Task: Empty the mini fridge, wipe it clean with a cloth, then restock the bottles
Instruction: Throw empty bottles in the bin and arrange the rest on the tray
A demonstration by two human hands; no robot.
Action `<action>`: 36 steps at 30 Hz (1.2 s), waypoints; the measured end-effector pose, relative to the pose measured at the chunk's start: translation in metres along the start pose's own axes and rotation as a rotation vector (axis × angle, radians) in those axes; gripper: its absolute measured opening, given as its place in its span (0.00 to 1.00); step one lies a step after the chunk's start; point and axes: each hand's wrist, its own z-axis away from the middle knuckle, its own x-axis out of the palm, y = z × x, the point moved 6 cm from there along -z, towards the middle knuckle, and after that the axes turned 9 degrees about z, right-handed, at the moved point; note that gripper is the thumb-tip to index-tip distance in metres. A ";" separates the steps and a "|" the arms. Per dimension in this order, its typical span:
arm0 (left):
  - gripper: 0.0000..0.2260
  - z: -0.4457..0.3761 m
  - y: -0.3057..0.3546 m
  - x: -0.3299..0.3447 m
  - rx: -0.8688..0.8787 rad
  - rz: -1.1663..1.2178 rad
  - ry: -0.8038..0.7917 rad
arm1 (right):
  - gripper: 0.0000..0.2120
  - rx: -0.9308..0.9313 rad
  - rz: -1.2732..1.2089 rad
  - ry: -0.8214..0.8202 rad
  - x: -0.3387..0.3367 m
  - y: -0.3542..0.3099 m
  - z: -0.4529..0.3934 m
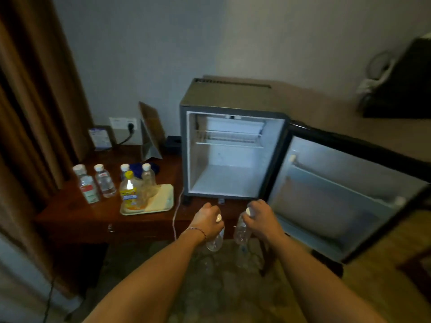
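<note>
White and bare inside, the fridge (231,155) stands open on the tabletop (77,213), each hand, left (208,221) and right (263,220), grasping a bottle (215,241) before it, five more (105,180) waiting: emptying looks done.

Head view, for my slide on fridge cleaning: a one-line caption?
Left hand and right hand each grip a water bottle before the open, empty mini fridge.

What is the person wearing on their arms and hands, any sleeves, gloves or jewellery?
Both forearms are bare as far as the head view shows: no sleeves and no gloves. The left hand has a thin beaded bracelet around its wrist. The right hand and its wrist carry nothing that I can see.
</note>
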 end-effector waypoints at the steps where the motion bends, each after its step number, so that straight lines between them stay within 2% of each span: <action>1: 0.12 0.004 0.018 0.014 0.031 0.007 -0.025 | 0.12 0.040 -0.009 0.020 -0.011 0.020 0.013; 11: 0.12 0.054 0.208 0.184 0.339 -0.016 -0.319 | 0.13 0.431 0.032 0.154 -0.109 0.220 0.177; 17: 0.14 0.093 0.308 0.288 0.365 -0.003 -0.446 | 0.06 0.630 -0.042 0.198 -0.160 0.331 0.271; 22: 0.14 0.117 0.384 0.371 0.430 -0.047 -0.542 | 0.12 0.699 0.011 0.181 -0.198 0.422 0.334; 29: 0.10 0.098 0.450 0.443 0.463 -0.070 -0.553 | 0.15 0.722 0.031 0.145 -0.224 0.510 0.349; 36: 0.11 0.032 0.476 0.501 0.432 -0.098 -0.538 | 0.09 0.668 0.036 0.086 -0.224 0.579 0.287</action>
